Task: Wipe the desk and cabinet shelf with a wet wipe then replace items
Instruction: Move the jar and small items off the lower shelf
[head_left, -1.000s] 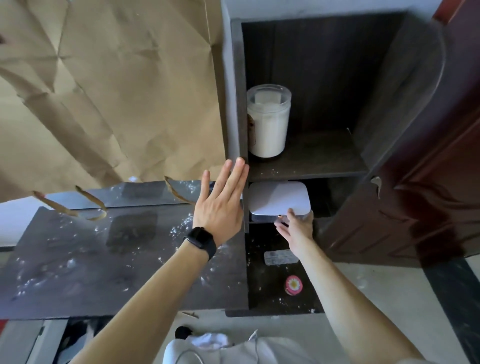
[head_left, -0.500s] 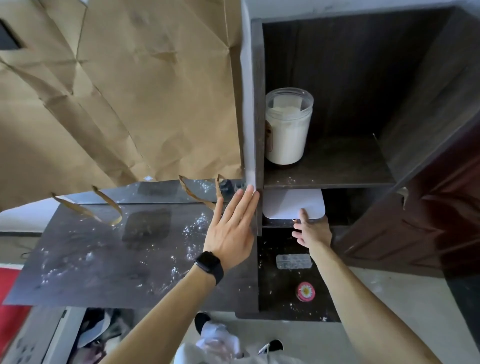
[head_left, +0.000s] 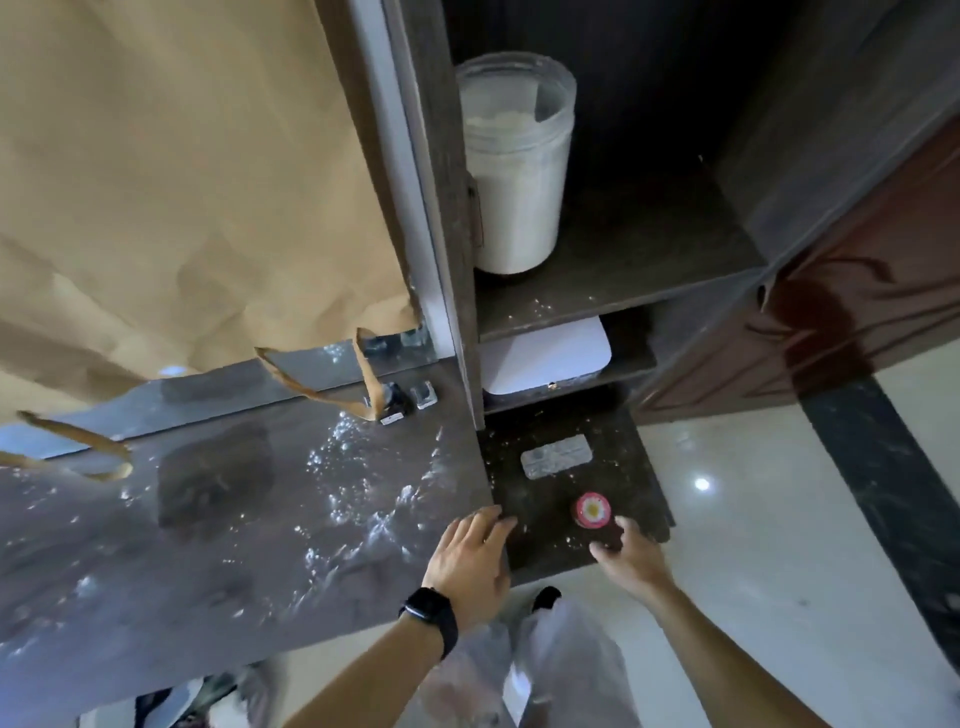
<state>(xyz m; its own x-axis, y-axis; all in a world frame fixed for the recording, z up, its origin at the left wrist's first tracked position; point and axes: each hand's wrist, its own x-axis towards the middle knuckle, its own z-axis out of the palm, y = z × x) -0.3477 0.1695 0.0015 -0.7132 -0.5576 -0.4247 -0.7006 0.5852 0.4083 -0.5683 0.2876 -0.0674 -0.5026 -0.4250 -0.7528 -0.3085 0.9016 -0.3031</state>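
No legible writing: the tag on the jar and the print on the clear packet are too blurred. Jar is clear plastic, cylindrical, w/ white powder, standing at the left of the upper shelf, which is dark woodgrain w/ crumbs at the front. White round-cornered box sits on the shelf below. Desk is glossy grey, dusted w/ white specks. L hand lies flat on the desk's right edge, fingers straight, black watch on the wrist. R hand is loosely spread just beside a round pink-yellow disc — contact unclear. Creased brown paper hangs behind.
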